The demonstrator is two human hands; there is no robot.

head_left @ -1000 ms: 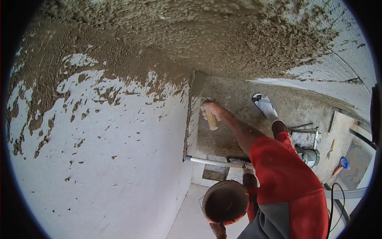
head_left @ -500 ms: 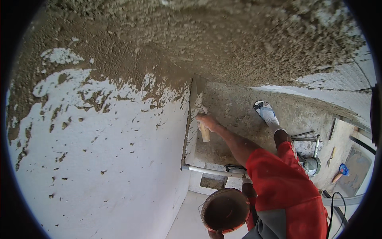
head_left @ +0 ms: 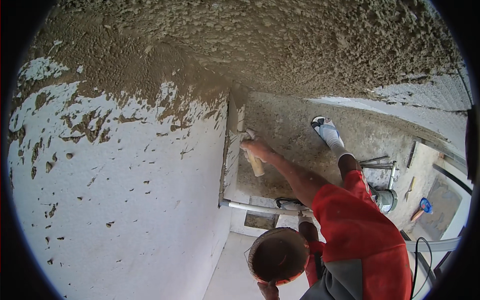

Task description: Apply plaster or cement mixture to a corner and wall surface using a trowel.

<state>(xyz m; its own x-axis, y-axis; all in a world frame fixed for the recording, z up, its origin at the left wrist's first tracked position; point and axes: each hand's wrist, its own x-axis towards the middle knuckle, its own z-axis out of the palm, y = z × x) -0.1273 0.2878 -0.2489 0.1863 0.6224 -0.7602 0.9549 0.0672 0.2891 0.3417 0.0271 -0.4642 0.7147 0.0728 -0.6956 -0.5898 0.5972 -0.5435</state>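
My right hand (head_left: 258, 149) is closed around the pale wooden handle (head_left: 257, 165) of what looks like a trowel; its blade is hard to make out against the mortar-smeared wall edge (head_left: 231, 130). At the bottom, my left hand (head_left: 269, 290) grips the rim of a reddish bucket (head_left: 295, 276). Brown wet mortar (head_left: 274, 260) shows inside it. Left of both hands spreads a white wall (head_left: 165, 200) with mortar splashes, coated in rough mortar (head_left: 145, 75) along its upper part.
Another mortar-coated surface (head_left: 310, 50) runs across the top. A white pipe (head_left: 260, 207) crosses below my right arm. My sandalled foot (head_left: 327, 131) rests on the stained floor (head_left: 280, 120). To the right are a grey bucket (head_left: 386, 200), a blue item (head_left: 425, 205) and a black cable (head_left: 427, 250).
The whole view has shifted a little, moving the walls up and left in the picture. The bucket sits slightly higher, with more of my left hand showing. My right hand keeps its grip.
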